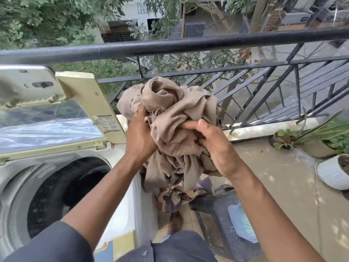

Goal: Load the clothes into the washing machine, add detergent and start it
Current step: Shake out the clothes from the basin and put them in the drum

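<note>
a balcony with a tan floor (279, 178) and a black railing (170, 46) that crosses above and beyond both hands; trees and buildings lie past it. to the right of the right hand, potted plants (324, 144) stand along the balcony edge. below the hands, on the tiled floor, sit a dark basket (222, 208) and a patterned heap of clothes (175, 197).

the beige garment (175, 121) is bunched in the air between the two hands, just to the right of the washing machine (22, 178). the left hand (138, 135) is closed on its left side, fingers buried in the folds. the right hand (217, 146) grips its right side, thumb lying across the front and fingers curled into the cloth. the bundle runs roughly top to bottom, its crumpled top rising above the hands, its loose tail hanging below the wrists toward the heap.

left of and below the left hand, the machine's drum (64, 195) is open and dark, with the lid (56, 114) raised behind it.
</note>
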The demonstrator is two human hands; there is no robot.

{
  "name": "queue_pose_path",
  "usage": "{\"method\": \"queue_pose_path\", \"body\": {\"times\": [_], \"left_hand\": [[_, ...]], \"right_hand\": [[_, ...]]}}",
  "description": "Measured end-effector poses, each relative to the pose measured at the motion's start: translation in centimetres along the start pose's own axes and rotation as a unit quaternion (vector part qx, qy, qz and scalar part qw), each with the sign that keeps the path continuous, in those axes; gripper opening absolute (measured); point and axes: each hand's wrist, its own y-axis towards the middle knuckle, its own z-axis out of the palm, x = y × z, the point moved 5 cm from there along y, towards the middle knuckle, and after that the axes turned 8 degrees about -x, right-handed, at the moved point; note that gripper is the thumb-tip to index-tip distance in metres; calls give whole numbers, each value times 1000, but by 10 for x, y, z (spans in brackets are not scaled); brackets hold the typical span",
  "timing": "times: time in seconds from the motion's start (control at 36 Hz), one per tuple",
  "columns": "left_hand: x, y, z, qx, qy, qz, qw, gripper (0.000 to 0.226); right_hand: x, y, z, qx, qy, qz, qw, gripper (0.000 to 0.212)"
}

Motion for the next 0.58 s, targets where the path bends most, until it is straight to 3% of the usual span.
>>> {"method": "queue_pose_path", "body": {"times": [0.14, 0.22, 0.28, 0.33, 0.39, 0.47, 0.58], "left_hand": [[-7, 6, -6, -6, 11, 11, 1000, 57], [-17, 12, -13, -22, 10, 6, 1000, 45], [-25, 16, -19, -30, 6, -2, 1000, 44], [-32, 19, -24, -28, 0, -13, 1000, 43], [-40, 21, -28, -24, -5, -12, 1000, 40], [-52, 25, -33, -22, -37, -9, 999, 30], [-65, 27, -37, -14, -74, -9, 997, 30]], "right_hand": [[-36, 2, -53, -255, -64, -33, 964, 30], [-88, -7, -86, -427, 7, 62, 902, 14], [-137, -19, -102, -475, -31, 176, 862, 21], [-188, -33, -109, -437, -129, 270, 848, 34], [-237, -43, -106, -324, -247, 338, 849, 49], [-260, -49, -83, -120, -483, 389, 775, 75], [-264, -49, -43, 102, -598, 368, 704, 117]]}}
